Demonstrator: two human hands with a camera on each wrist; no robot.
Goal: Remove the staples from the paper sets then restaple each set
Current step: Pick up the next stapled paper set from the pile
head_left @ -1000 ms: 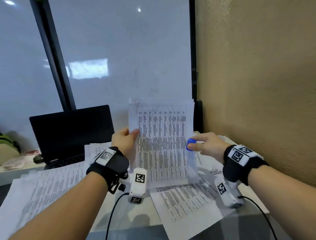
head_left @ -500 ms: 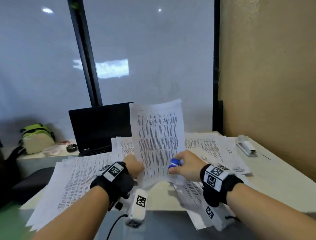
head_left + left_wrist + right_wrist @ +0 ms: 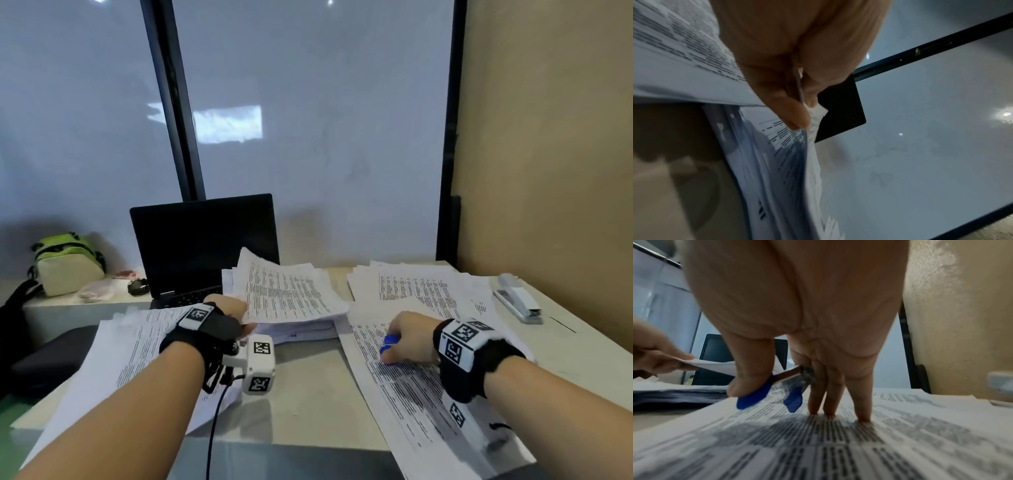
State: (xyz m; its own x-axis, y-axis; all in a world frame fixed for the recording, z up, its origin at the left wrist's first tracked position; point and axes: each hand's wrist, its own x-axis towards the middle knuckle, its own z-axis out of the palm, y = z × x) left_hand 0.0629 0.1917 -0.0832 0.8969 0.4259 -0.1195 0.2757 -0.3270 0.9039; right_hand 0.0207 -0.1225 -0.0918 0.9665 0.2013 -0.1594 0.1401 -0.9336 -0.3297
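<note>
My left hand (image 3: pixel 236 313) pinches the near corner of a printed paper set (image 3: pixel 287 294), held low over a stack of paper sets (image 3: pixel 301 330) at the table's middle. In the left wrist view the thumb (image 3: pixel 789 112) and fingers clamp that paper set's (image 3: pixel 813 116) edge. My right hand (image 3: pixel 407 339) holds a blue-handled staple remover (image 3: pixel 388 343) between thumb and forefinger. Its other fingertips (image 3: pixel 863 418) press on a printed sheet (image 3: pixel 411 387) lying at the right. The staple remover (image 3: pixel 791 391) has metal jaws and two blue grips.
A grey stapler (image 3: pixel 519 301) lies at the far right by the tan wall. An open black laptop (image 3: pixel 205 246) stands behind the stack. More printed sheets (image 3: pixel 113 356) cover the left of the table (image 3: pixel 308 404). A green bag (image 3: pixel 65 262) sits far left.
Both hands came down from holding the paper set upright. The left hand lowered it onto the middle stack. The right hand let go of it and dropped onto the right sheet with the remover.
</note>
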